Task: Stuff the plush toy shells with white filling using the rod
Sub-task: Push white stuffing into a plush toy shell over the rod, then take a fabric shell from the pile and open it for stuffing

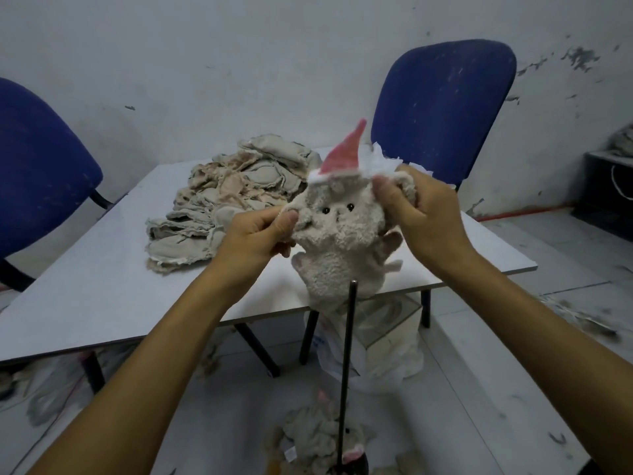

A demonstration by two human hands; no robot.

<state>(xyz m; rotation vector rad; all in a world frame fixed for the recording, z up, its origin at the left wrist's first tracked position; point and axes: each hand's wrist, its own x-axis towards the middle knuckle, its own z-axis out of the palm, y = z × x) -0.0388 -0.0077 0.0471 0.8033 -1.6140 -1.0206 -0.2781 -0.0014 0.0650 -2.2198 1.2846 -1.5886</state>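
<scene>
Plush toy shell (337, 234) was held upright above the table's (102, 286) near edge, between both hands. Left hand (255, 234) pinched its side; right hand (419, 204) pinched its top beside white filling (376, 162). Rod (346, 365) stood below, ungripped.

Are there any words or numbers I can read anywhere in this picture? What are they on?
No text can be read here.
White plastic bag under the table: bluish print, too blurred to read.
Small white tag on a plush toy on the floor: too small to read.
Held plush toy, with its pink hat: no writing visible.
</scene>
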